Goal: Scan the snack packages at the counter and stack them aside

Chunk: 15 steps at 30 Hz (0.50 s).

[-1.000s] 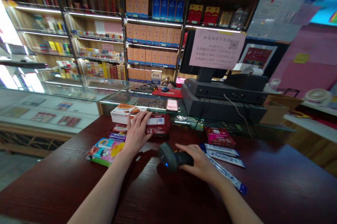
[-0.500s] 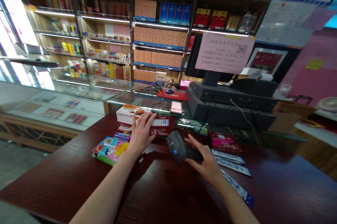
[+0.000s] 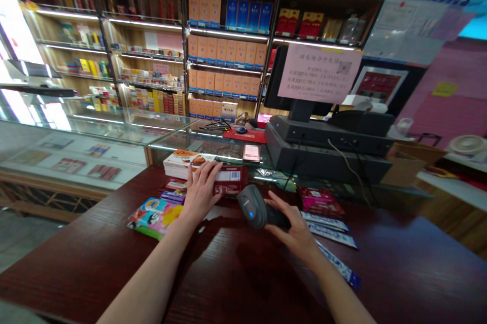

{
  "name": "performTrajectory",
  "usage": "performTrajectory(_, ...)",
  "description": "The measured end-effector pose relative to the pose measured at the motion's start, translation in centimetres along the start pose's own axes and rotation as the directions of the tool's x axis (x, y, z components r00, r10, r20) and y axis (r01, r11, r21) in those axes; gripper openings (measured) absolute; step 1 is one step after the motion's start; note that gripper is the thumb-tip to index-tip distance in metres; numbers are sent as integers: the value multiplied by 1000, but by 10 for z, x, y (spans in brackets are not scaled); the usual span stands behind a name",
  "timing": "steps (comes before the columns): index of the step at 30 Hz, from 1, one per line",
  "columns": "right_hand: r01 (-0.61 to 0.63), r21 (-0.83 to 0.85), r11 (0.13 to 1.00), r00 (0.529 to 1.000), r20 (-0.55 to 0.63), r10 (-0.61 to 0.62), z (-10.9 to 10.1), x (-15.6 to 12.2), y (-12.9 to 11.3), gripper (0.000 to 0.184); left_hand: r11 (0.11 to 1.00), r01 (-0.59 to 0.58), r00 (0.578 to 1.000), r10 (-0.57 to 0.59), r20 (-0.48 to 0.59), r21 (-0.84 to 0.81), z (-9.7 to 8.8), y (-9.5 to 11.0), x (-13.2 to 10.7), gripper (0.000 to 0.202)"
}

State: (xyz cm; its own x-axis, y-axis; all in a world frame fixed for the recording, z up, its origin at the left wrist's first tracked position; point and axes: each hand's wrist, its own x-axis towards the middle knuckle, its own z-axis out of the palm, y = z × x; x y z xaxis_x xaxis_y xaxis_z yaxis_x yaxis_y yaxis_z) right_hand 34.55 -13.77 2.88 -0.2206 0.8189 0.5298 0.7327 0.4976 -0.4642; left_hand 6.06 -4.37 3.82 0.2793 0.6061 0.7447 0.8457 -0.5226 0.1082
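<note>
Only the head cam here, looking down over a shop counter. Near the middle of the frame, the right hand (image 3: 294,230) had a black handheld barcode scanner (image 3: 253,210) by its handle, thumb on top and fingers curled underneath, so it was closed around the thing, though not in a tight fist. The scanner lay roughly sideways, handle to the right, with its nose and little blue light tipped up and left toward a dark red box (image 3: 228,180) just beside it. That box had a white barcode label (image 3: 233,176) near its right end, and its long axis ran left to right across the far edge of the dark wood counter (image 3: 76,276).

The left hand (image 3: 201,192) was the nearer one to the box, lying on its left end with the fingers spread, not clamped on, and the fingertips reached a white box (image 3: 182,164) behind it. Lower left of that hand sat a colorful cartoon snack pack (image 3: 154,217). Off to the right were blue-and-white sachets (image 3: 331,227) and a pink packet (image 3: 320,201).

Compared with the frame a second earlier, the scanner's nose sat higher and closer to the red box, and the right hand's fingers looked looser. The left hand had barely moved.
</note>
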Motion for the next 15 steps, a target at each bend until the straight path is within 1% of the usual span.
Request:
performTrajectory(10, 24, 17, 1000, 1000, -16, -24, -3, 0, -3, 73, 1000, 0, 1000, 0, 2, 2, 1, 1, 1, 88)
performTrajectory(15, 9, 41, 999, 1000, 13, -10, -2, -1, 0, 79, 1000, -4, 1000, 4, -6, 3, 2, 0, 0, 90)
